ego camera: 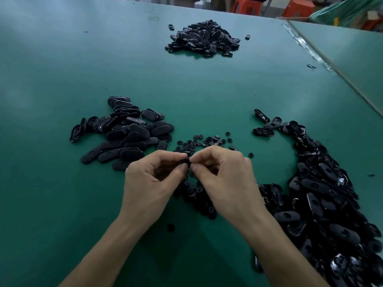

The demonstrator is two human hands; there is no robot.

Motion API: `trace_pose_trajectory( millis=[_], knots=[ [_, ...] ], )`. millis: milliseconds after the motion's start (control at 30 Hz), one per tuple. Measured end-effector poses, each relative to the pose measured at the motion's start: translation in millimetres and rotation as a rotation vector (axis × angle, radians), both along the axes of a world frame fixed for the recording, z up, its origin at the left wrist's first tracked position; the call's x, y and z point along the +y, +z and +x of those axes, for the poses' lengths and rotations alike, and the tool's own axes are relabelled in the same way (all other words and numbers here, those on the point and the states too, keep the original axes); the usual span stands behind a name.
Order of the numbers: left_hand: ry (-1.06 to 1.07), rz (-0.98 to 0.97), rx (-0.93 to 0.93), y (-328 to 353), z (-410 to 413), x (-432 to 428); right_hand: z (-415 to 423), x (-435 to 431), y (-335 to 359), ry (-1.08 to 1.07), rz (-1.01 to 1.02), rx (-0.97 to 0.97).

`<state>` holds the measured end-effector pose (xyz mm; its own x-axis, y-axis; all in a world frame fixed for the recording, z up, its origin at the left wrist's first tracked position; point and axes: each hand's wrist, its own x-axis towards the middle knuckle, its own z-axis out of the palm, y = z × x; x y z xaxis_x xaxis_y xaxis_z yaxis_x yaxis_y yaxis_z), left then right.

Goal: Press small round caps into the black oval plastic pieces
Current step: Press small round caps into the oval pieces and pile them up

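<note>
Pinching one black part [187,160] between them, left hand [153,179] and right hand [223,175] met at centre, just above the green table [51,162]. Both sets of fingers were curled, with thumb and forefinger tips closed on the part. It was mostly hidden, so I couldn't tell whether it was an oval piece, a cap, or both mid-press.

Loose round caps [207,139] lay scattered just beyond the hands, with more under the wrists. The left pile [124,137] of oval pieces sat mostly smooth side up, some in neat rows, so probably finished. The right pile [321,193] was bigger and messier, with many hollow sides and holes showing, so likely still to do. The far pile [205,38] was well apart, status unclear.

My read: task underway, with a fair batch done. Going by the right pile and the caps left over, the larger share remained.
</note>
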<state>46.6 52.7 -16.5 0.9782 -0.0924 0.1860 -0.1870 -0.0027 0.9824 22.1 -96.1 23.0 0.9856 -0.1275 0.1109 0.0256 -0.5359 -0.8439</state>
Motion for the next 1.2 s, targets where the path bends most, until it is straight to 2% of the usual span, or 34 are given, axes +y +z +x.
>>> trace_pose_trajectory(
  millis=[300,633,1200],
  knots=[
    [-0.013,0.058,-0.005,-2,-1,0,-2,5,-2,-0.040,0.000,-0.019],
    [-0.010,-0.134,0.090,2,2,3,-3,11,-2,0.005,0.022,-0.090],
    [-0.056,-0.108,0.113,1,6,7,11,-15,1,0.149,0.166,0.137]
  ],
)
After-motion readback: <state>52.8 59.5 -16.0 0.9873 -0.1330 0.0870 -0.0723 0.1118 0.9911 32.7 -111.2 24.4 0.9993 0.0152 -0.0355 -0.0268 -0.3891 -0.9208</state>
